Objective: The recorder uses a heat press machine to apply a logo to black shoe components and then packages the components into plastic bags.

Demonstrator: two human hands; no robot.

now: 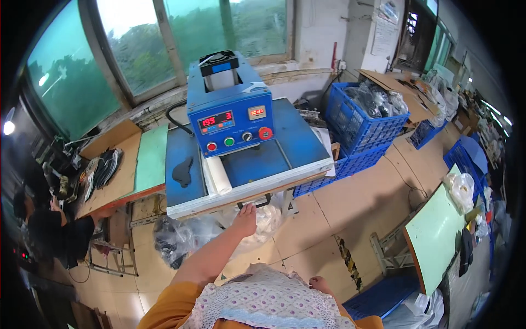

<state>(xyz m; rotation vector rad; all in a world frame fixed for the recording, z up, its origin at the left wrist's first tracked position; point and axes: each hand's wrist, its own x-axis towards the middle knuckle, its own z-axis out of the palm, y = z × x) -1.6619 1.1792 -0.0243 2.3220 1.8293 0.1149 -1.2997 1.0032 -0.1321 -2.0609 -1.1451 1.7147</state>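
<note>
The black handle [263, 202] is located at the front edge of the blue press [238, 104], its left end grasped in the grip of the left hand [245, 220]. The right hand [319, 283] is beside the patterned apron [263, 299], its grip impossible to determine. On the press bed lie a white strip [219, 176] and, left of it, a dark flat piece [182, 172]; blue crates [359, 129] stand to the right.

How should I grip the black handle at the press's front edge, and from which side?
Probably by the crossbar of the black handle, from the front: it juts toward the wearer below the front edge of the press. The left hand is at its left part.
</note>
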